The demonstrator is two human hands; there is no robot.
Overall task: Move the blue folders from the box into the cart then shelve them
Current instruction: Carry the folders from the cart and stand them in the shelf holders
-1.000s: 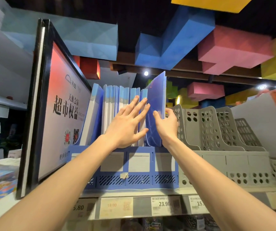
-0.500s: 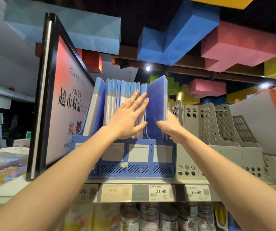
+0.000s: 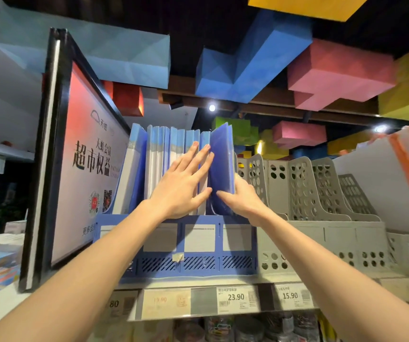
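Several light-blue folders (image 3: 159, 154) stand upright in a blue file rack (image 3: 173, 245) on the top shelf. My left hand (image 3: 181, 186) lies flat with straight fingers against their spines, pressing them leftward. At the right end of the row stands a darker translucent blue folder (image 3: 220, 164). My right hand (image 3: 243, 198) grips its lower edge, thumb in front and fingers behind, with the folder set down into the rack's rightmost slot.
A black-framed red and white sign (image 3: 80, 164) stands left of the rack. Grey perforated file racks (image 3: 309, 198) fill the shelf to the right, beside a white and orange bag (image 3: 396, 174). Price tags (image 3: 235, 298) line the shelf edge. Coloured blocks hang overhead.
The dark blue folder has sunk lower into the rack's right slot and stands more upright. My right hand has followed it down; my left hand stays flat on the row.
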